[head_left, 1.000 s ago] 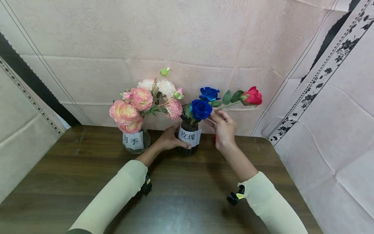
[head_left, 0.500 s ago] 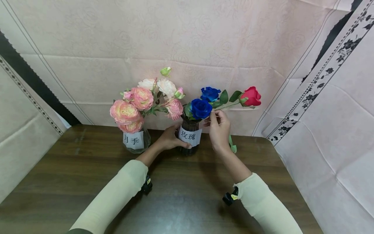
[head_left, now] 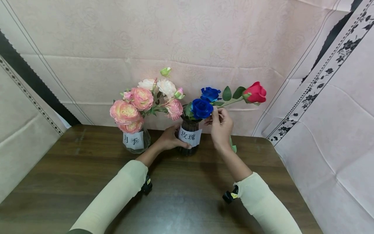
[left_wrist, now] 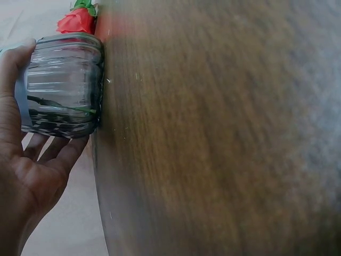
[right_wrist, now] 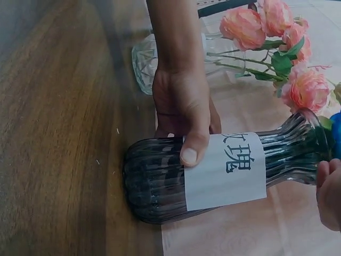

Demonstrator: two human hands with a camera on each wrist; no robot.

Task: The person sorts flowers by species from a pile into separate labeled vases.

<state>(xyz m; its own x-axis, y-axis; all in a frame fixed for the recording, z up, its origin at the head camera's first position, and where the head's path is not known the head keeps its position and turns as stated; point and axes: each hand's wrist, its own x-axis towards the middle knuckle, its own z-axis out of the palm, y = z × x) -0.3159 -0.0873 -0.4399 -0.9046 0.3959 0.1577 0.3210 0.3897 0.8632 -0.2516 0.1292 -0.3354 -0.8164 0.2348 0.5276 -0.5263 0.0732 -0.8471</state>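
My left hand [head_left: 168, 138] grips the dark ribbed glass vase [right_wrist: 152, 184] low on its side, thumb over the edge of its white paper label [right_wrist: 226, 176]. The vase stands upright on the table and holds two blue roses [head_left: 202, 109]. At its mouth, my right hand [head_left: 222, 131] pinches the stem of a red rose [head_left: 255, 92] between thumb and fingers. That rose leans out to the right, its bloom well beyond the hand. The lower end of its stem is hidden behind the hand and the blue blooms.
Left of my left hand stands a clear glass vase [head_left: 147, 143] with pink and white flowers [head_left: 142, 98] and its own label. Another red rose [left_wrist: 77, 20] lies on the table beyond the dark vase, its green leaf [head_left: 233, 148] showing behind my right wrist. Cloth hangs behind the table.
My right hand has moved slightly left and closer to the vase mouth, with the red rose's bloom dipping, then rising a little to the right. My left hand stays on the vase.
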